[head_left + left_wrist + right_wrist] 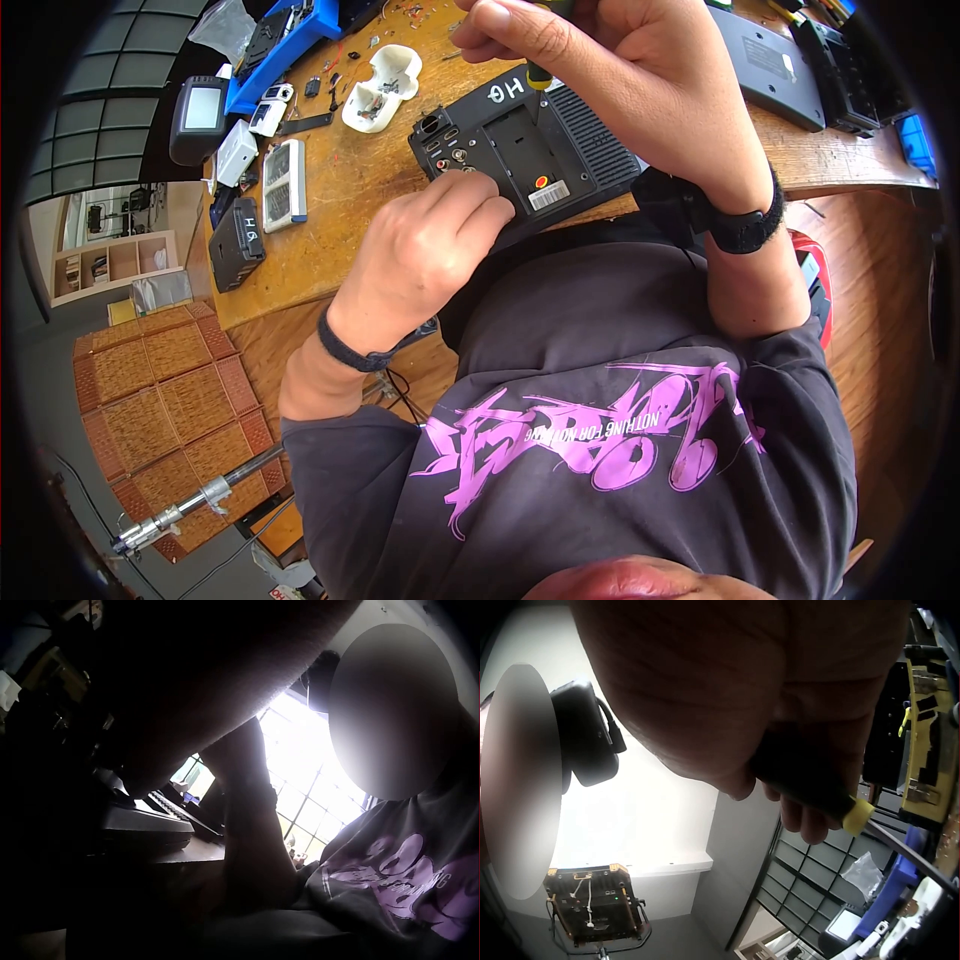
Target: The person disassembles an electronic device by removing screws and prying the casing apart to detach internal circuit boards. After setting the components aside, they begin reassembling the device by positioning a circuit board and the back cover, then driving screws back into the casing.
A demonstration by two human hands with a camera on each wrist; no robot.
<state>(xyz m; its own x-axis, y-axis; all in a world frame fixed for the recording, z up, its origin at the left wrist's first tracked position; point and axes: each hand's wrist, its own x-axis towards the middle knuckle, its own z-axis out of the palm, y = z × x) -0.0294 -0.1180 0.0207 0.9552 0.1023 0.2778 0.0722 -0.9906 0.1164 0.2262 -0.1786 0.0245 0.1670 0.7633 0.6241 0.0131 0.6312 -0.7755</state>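
A black electronic device with "HQ" in white letters, vent slots, round sockets and an open recess lies near the table's front edge. My left hand grips its near left side beside the sockets, fingers curled, thumb hidden. Above the device's far side, my right hand holds a screwdriver by its dark handle. The handle has a yellow collar, and a thin metal shaft runs on from it in the right wrist view. In the head view the hand covers much of the tool. The left wrist view is mostly dark.
A white dish with small screws stands beyond the device. To the left are a blue tray, a blue-and-white case and another black HQ unit. A grey flat device lies at the right.
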